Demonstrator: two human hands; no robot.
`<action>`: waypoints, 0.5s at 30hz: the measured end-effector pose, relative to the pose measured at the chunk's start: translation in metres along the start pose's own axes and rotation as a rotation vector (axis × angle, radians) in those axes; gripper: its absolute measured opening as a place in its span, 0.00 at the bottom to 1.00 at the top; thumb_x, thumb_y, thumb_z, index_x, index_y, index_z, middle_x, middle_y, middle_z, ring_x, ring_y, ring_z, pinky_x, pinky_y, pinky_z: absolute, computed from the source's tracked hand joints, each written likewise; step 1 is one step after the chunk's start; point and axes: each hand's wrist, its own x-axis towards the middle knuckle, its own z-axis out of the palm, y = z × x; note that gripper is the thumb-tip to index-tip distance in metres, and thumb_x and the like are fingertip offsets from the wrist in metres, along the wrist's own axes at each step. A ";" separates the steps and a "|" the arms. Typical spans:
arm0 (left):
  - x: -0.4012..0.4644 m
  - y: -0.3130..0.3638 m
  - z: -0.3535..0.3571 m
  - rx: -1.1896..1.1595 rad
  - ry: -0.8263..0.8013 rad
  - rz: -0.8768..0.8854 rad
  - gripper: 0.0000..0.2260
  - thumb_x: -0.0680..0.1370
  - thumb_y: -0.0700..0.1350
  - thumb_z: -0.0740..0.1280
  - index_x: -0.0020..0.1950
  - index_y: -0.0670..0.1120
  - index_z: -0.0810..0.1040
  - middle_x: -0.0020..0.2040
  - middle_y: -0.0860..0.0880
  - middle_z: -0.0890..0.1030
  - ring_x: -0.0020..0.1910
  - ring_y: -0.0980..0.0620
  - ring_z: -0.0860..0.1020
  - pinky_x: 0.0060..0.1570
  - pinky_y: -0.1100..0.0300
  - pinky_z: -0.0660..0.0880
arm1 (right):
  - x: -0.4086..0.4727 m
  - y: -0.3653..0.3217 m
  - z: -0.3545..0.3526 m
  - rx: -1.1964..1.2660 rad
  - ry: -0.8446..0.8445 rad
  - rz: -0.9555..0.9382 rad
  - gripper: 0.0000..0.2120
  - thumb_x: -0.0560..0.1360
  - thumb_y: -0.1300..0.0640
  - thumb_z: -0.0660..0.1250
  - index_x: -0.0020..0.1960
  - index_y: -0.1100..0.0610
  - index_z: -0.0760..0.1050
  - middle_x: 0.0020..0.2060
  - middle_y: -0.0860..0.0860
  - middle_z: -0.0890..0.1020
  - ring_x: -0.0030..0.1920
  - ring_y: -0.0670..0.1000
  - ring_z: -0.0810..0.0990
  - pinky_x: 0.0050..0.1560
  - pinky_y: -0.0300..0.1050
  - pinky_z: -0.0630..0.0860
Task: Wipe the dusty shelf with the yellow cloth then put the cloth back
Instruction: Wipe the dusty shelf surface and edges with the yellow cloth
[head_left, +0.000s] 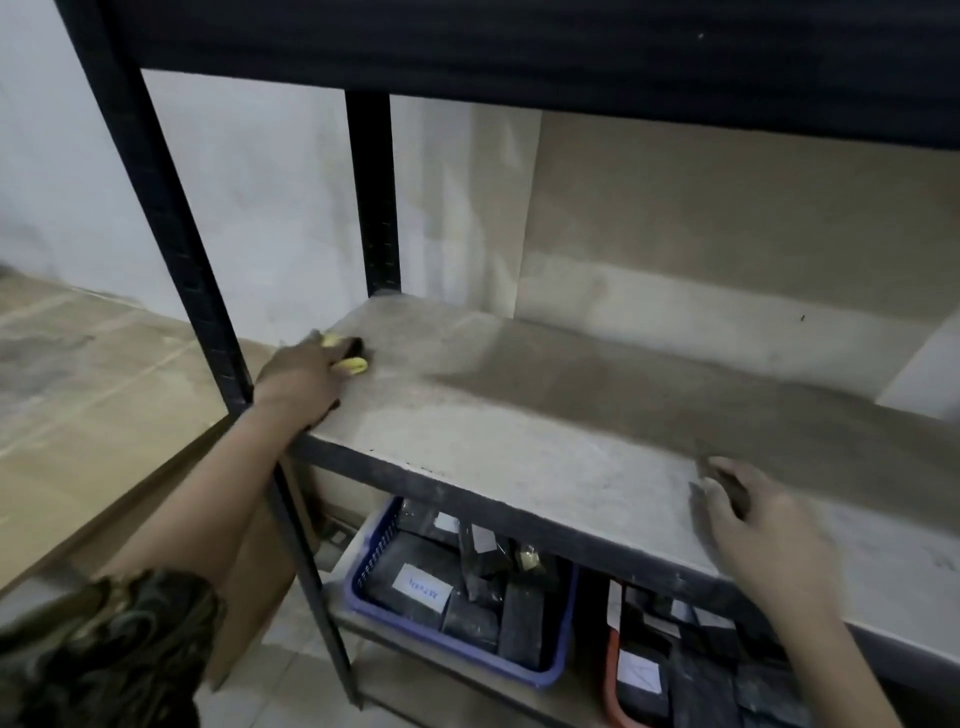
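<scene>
The dusty shelf (519, 447) is a pale board in a black metal rack, grey with dust along its front and darker toward the back. My left hand (298, 376) lies at the shelf's near left corner, closed over the yellow cloth (349, 358); only small yellow bits show past my fingers. My right hand (753, 530) rests at the shelf's front edge on the right, fingers spread, holding nothing.
Black rack posts stand at the left front (171, 218) and left back (374, 197); a black shelf beam (519, 52) runs overhead. On the lower level sit a blue basket (374, 545) and a red basket (613, 670) of dark boxes. Flat cardboard (78, 374) leans at the left.
</scene>
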 end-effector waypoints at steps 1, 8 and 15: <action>0.001 0.000 -0.004 0.003 0.032 -0.025 0.18 0.81 0.48 0.56 0.72 0.54 0.66 0.72 0.43 0.66 0.64 0.37 0.71 0.57 0.47 0.73 | 0.000 0.000 0.000 0.007 0.014 0.005 0.14 0.75 0.49 0.60 0.59 0.49 0.75 0.54 0.54 0.82 0.54 0.59 0.78 0.51 0.51 0.74; -0.044 0.105 -0.017 -0.385 0.180 0.200 0.12 0.79 0.45 0.60 0.57 0.45 0.79 0.49 0.44 0.83 0.38 0.44 0.82 0.40 0.53 0.79 | 0.003 0.005 -0.005 -0.055 -0.067 -0.015 0.15 0.75 0.48 0.60 0.61 0.47 0.73 0.55 0.52 0.81 0.54 0.57 0.78 0.49 0.49 0.75; -0.105 0.283 0.006 -0.208 -0.011 0.831 0.16 0.76 0.40 0.62 0.63 0.50 0.74 0.54 0.41 0.82 0.52 0.40 0.80 0.46 0.50 0.76 | 0.024 0.075 -0.042 -0.234 -0.106 0.013 0.22 0.74 0.42 0.57 0.64 0.51 0.71 0.58 0.57 0.79 0.58 0.60 0.76 0.61 0.56 0.72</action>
